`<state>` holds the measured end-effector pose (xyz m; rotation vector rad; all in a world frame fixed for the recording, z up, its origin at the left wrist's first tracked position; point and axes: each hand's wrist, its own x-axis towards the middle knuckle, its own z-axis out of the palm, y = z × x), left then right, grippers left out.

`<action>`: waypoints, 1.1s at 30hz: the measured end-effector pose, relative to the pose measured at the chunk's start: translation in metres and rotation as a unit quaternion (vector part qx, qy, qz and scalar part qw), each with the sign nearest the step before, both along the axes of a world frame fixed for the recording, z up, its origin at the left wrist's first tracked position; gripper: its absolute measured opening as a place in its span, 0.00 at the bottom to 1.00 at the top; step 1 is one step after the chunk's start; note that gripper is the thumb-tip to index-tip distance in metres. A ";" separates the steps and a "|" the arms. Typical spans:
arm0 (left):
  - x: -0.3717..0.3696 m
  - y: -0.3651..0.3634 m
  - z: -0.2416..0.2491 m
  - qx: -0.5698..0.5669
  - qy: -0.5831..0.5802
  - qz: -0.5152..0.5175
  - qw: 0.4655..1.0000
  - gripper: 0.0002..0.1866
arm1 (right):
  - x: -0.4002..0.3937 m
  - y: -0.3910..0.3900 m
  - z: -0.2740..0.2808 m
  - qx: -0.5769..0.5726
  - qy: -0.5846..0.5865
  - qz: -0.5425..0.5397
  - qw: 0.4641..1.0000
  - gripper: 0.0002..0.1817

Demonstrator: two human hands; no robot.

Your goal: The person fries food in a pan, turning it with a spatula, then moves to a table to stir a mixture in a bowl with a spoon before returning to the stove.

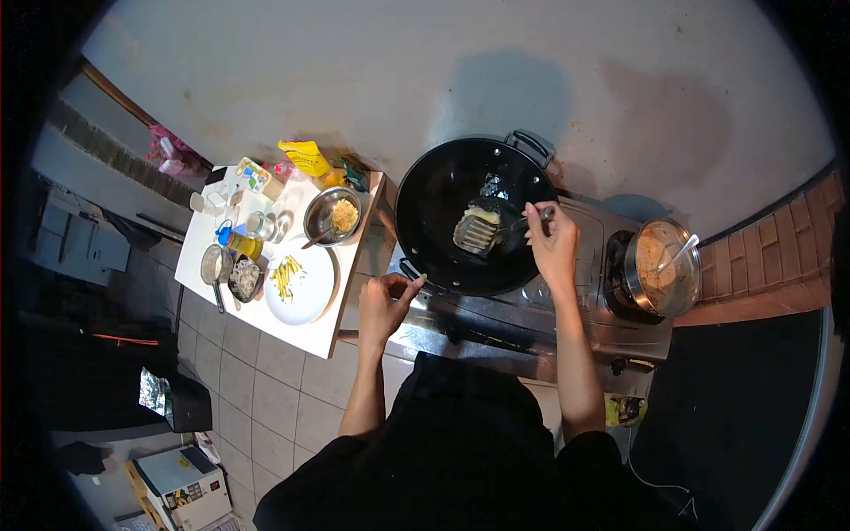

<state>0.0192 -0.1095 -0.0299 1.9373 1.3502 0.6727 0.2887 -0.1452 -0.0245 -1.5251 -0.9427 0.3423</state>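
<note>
A large black wok (434,186) sits on the stove. My right hand (554,243) is closed on the handle of a slotted spatula (476,232), whose head is inside the wok with some pale yellowish food (482,215) on it. Near the wok's lower left handle (411,268) is my left hand (386,303), its thumb and forefinger pinched at the rim beside that handle. The fingers look pressed together there, and what they grip is too small to make out clearly.
Right of the wok, a pan (657,281) of orange-brown food holds a spoon. The white table (310,342) at left bears a plate (316,301) of green pieces, a metal bowl (319,212), jars and a yellow packet (304,157). A brick ledge (761,265) stands at right.
</note>
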 end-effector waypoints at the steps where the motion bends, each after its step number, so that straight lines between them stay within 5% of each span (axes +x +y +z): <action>1: 0.000 0.000 0.000 0.007 -0.007 -0.002 1.000 0.19 | 0.001 -0.002 0.002 0.000 -0.001 0.003 1.000 0.09; 15: 0.001 -0.004 0.004 0.024 0.013 -0.002 1.000 0.17 | -0.008 -0.014 -0.004 0.062 0.083 -0.069 0.992 0.11; 19: 0.001 -0.003 0.000 0.013 -0.002 0.010 1.000 0.17 | -0.014 -0.013 -0.012 -0.003 -0.028 -0.094 0.995 0.07; 33: 0.003 -0.004 0.001 0.026 -0.005 -0.008 1.000 0.19 | -0.022 -0.029 -0.012 -0.020 -0.042 -0.079 0.996 0.07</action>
